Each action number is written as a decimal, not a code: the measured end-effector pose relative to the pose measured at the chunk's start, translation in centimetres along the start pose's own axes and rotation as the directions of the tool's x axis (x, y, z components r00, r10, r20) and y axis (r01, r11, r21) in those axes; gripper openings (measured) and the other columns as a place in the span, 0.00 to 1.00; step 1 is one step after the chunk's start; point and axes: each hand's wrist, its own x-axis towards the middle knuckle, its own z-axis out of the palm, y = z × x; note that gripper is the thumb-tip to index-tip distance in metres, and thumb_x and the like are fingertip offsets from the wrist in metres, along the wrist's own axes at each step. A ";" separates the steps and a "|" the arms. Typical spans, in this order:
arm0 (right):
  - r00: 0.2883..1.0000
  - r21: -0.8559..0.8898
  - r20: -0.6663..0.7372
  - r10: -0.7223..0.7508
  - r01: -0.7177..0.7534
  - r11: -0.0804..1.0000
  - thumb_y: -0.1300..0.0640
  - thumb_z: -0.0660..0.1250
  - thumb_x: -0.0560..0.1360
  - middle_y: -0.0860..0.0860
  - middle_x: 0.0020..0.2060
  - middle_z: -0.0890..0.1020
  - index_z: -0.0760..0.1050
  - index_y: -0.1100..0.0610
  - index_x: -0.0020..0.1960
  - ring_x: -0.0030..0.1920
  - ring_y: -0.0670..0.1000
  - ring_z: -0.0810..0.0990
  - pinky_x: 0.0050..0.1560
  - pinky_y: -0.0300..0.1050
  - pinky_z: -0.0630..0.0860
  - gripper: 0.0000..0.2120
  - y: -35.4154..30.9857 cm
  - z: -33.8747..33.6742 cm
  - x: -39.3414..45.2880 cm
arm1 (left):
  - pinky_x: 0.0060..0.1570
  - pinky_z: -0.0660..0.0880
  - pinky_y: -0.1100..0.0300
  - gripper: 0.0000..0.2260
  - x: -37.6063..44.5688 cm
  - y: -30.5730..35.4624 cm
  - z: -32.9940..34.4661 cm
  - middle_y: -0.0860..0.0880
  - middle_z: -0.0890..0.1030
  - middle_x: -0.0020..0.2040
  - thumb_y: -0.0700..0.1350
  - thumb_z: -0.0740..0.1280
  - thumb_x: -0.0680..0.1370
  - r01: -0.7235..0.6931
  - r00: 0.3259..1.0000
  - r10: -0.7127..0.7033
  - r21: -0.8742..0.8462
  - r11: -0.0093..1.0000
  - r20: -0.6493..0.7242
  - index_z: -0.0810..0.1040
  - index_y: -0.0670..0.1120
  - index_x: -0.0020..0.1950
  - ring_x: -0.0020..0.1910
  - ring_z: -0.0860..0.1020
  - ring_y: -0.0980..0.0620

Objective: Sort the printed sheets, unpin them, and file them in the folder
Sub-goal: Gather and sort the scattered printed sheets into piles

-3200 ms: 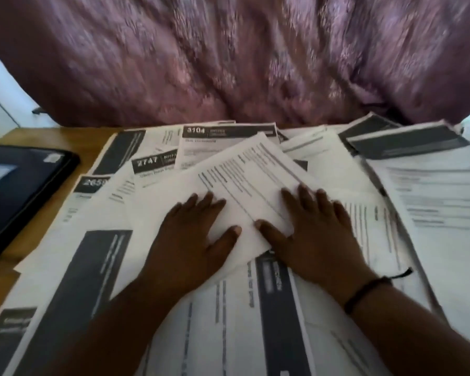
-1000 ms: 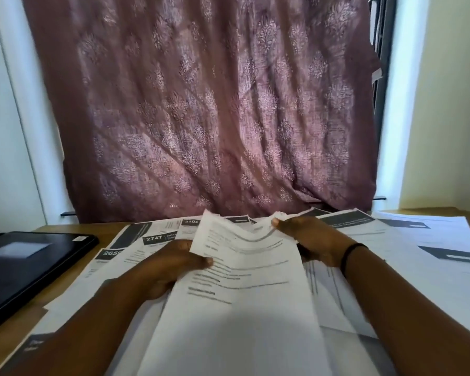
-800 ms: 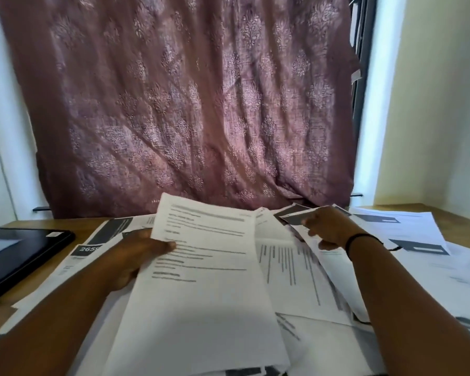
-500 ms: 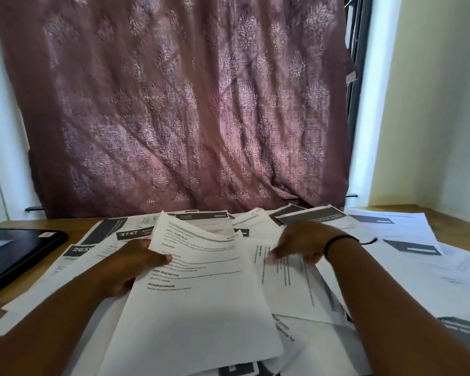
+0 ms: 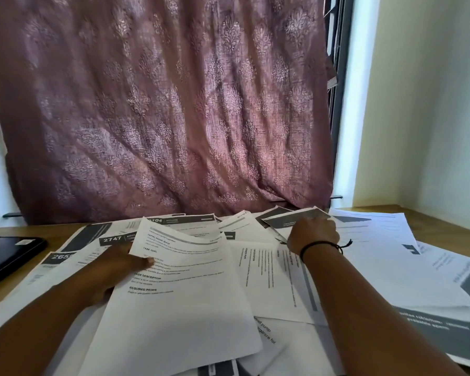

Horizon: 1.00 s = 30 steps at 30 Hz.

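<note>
Head view: left hand [image 5: 125, 263] pinches "TASK GOAL" sheet [image 5: 174, 294]; right hand [image 5: 311, 233] grips dark-headed sheet [image 5: 293, 219].

Left hand [image 5: 125, 263] gripping a lifted sheet [image 5: 179, 299], right hand [image 5: 314, 234] on scattered printouts [image 5: 377, 267].

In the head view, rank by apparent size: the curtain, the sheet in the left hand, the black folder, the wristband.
1. Curtain
2. Sheet, though nearness to the camera enlarges it
3. Folder, partly cut off at the edge
4. Wristband
</note>
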 end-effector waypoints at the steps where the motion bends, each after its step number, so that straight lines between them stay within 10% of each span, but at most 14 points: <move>1: 0.999 -0.039 0.051 -0.006 0.008 0.999 0.53 0.61 0.76 0.55 0.66 0.73 0.71 0.55 0.67 0.65 0.57 0.73 0.60 0.49 0.73 0.21 0.4 0.1 0.2 | 0.33 0.78 0.60 0.09 0.0 0.0 0.2 0.51 0.86 0.40 0.35 0.67 0.77 -0.011 1.000 0.011 -0.007 1.000 -0.002 0.79 0.48 0.51 0.38 0.85 0.50; 9: 0.999 -0.027 0.018 -0.028 0.028 0.999 0.58 0.58 0.77 0.56 0.63 0.77 0.73 0.56 0.65 0.63 0.57 0.75 0.59 0.50 0.73 0.17 0.5 0.6 0.3 | 0.28 0.74 0.69 0.11 0.4 -0.2 0.5 0.59 0.83 0.32 0.34 0.68 0.76 -0.127 0.992 0.128 0.023 0.992 -0.014 0.77 0.50 0.48 0.33 0.82 0.61; 19: 0.989 -0.027 0.087 0.120 -0.118 0.993 0.60 0.59 0.75 0.56 0.63 0.77 0.74 0.56 0.65 0.63 0.58 0.75 0.61 0.51 0.72 0.19 3.1 1.3 1.5 | 0.42 0.79 0.59 0.15 1.2 -0.9 0.3 0.52 0.85 0.49 0.34 0.70 0.75 -0.130 0.991 0.130 0.039 0.991 0.005 0.77 0.49 0.57 0.47 0.84 0.50; 23: 0.997 0.000 -0.013 0.074 -0.074 0.997 0.62 0.57 0.77 0.57 0.62 0.78 0.74 0.58 0.65 0.62 0.58 0.77 0.59 0.50 0.73 0.17 3.1 1.4 1.8 | 0.55 0.78 0.50 0.22 1.6 -1.0 -0.1 0.49 0.82 0.57 0.40 0.75 0.72 -0.123 0.992 0.123 0.071 0.990 0.012 0.74 0.49 0.64 0.54 0.81 0.48; 27: 0.987 0.196 -0.146 0.068 -0.039 0.980 0.61 0.59 0.77 0.61 0.57 0.80 0.75 0.60 0.60 0.58 0.61 0.78 0.55 0.50 0.73 0.14 3.6 0.0 2.2 | 0.43 0.73 0.66 0.25 1.5 -0.8 0.6 0.52 0.79 0.56 0.33 0.71 0.73 -0.147 0.988 0.148 0.034 0.989 -0.037 0.67 0.50 0.64 0.46 0.77 0.58; 30: 0.955 0.258 -0.295 -0.002 0.082 0.963 0.60 0.63 0.76 0.61 0.50 0.82 0.77 0.61 0.54 0.50 0.62 0.80 0.45 0.47 0.71 0.09 2.0 -2.5 1.0 | 0.61 0.72 0.52 0.37 1.7 -0.9 0.8 0.44 0.74 0.67 0.31 0.71 0.72 -0.123 0.991 0.115 -0.111 0.986 -0.073 0.58 0.51 0.75 0.58 0.75 0.46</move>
